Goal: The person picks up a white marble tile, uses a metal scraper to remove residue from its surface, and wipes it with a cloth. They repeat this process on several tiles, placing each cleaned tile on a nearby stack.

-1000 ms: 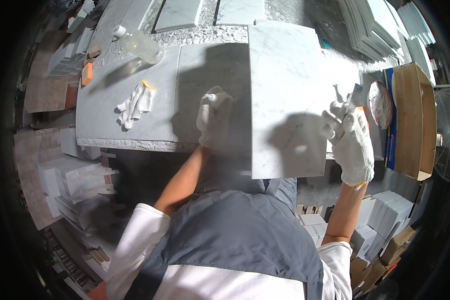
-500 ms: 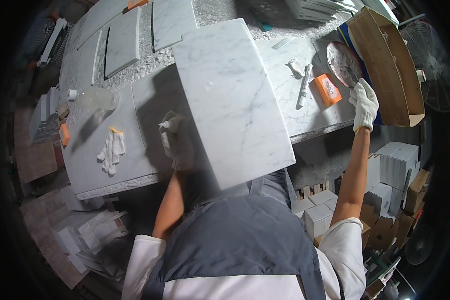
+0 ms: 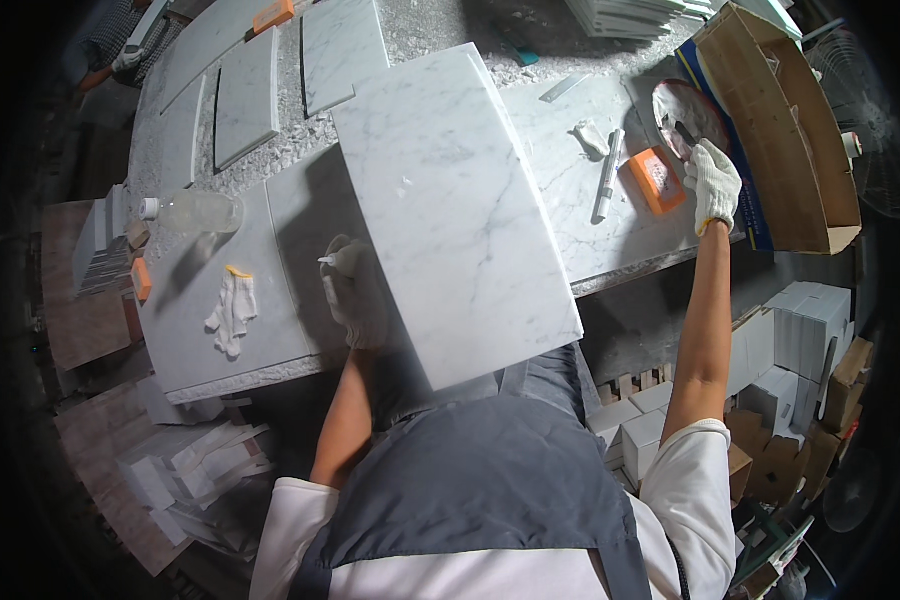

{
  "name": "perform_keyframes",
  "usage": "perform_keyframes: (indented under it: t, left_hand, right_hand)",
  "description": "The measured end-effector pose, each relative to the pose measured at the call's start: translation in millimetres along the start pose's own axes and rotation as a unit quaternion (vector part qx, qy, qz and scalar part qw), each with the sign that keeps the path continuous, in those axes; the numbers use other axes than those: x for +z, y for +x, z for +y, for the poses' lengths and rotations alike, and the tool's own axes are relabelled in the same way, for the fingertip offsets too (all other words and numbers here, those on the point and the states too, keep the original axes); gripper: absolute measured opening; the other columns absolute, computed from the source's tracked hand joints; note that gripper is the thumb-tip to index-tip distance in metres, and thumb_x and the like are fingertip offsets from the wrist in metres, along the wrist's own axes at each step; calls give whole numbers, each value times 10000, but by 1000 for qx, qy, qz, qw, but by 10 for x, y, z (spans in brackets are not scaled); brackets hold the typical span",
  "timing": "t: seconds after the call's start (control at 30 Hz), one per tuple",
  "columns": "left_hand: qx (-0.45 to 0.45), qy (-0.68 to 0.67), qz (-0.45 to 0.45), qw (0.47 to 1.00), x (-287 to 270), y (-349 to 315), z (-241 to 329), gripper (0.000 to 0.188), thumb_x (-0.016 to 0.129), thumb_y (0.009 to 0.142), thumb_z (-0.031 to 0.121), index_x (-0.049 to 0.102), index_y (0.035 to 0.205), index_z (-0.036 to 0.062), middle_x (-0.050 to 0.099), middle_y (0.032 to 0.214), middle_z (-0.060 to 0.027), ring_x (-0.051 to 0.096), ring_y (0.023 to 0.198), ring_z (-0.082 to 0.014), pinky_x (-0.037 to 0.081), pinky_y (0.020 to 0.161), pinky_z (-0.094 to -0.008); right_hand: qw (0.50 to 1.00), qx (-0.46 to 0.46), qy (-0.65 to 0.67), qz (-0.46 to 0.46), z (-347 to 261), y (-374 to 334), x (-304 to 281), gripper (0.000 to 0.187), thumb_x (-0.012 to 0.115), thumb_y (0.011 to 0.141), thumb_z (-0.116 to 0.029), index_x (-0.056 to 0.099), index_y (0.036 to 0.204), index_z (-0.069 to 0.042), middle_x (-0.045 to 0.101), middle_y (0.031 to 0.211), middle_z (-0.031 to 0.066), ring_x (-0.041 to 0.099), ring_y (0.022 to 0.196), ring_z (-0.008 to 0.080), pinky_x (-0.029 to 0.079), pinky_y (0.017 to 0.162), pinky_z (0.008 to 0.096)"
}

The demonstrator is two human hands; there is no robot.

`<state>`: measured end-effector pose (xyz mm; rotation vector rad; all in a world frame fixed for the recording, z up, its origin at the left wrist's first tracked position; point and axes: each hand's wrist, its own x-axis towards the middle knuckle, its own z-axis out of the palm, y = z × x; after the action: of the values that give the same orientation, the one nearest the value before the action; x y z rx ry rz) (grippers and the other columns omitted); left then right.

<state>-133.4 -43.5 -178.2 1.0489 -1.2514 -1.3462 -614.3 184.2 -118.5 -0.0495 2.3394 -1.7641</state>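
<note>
A white marble slab [image 3: 460,225], grey-veined, lies raised and tilted before me over the bench. Close by its left edge, in shadow, my gloved left hand [image 3: 358,310] is closed round a small white nozzle bottle [image 3: 342,262]. My gloved right hand [image 3: 715,185] grips a thin dark blade-like tool [image 3: 684,132], its handle hidden in the fingers. The tool's tip is over a round, red-rimmed dish [image 3: 662,112] smeared with white paste. Beside that hand lie an orange block [image 3: 655,181] and a white marker-like tube [image 3: 609,176].
An open cardboard box [image 3: 805,170] borders the dish on the right. At left are a clear bottle [image 3: 200,213] lying on its side and a spare white glove [image 3: 234,312]. More marble pieces [image 3: 247,97] lie behind. Another person's gloved hand [image 3: 127,60] shows at the far left.
My right hand has shifted slightly left and turned, and the dark tool now shows over the dish. The left hand keeps hold of the bottle. Another person's hand has appeared at far left.
</note>
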Motion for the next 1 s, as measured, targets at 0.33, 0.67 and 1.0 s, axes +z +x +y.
perform_keyframes:
  t: [0.33, 0.67, 1.0]
  left_hand:
    - [6, -8, -37, 999, -52, 33, -36, 353, 690, 965, 47, 551, 1280, -31, 598, 1072, -26, 564, 948, -91, 489, 847, -244]
    - [-111, -234, -5, 966, -37, -70, 52, 520, 462, 1077, 412, 491, 1409, 13, 610, 1158, -75, 611, 1043, -167, 523, 937, -316]
    - [-18, -76, -1, 997, 148, -31, 206, 89, 621, 1000, 98, 585, 1060, 43, 518, 813, 62, 469, 696, -14, 392, 577, -199]
  right_hand:
    - [999, 17, 43, 5, 38, 1, -91, 375, 740, 949, -193, 692, 1278, -21, 745, 1038, 82, 705, 823, 153, 570, 692, 295]
    - [985, -24, 84, -148, -656, -820, 33, 360, 736, 959, -180, 692, 1270, -6, 739, 937, 43, 641, 709, 67, 493, 564, 187]
    - [932, -33, -15, -360, -1438, -2085, 970, 396, 739, 957, -237, 690, 1290, -28, 722, 889, 20, 625, 634, 56, 494, 507, 195]
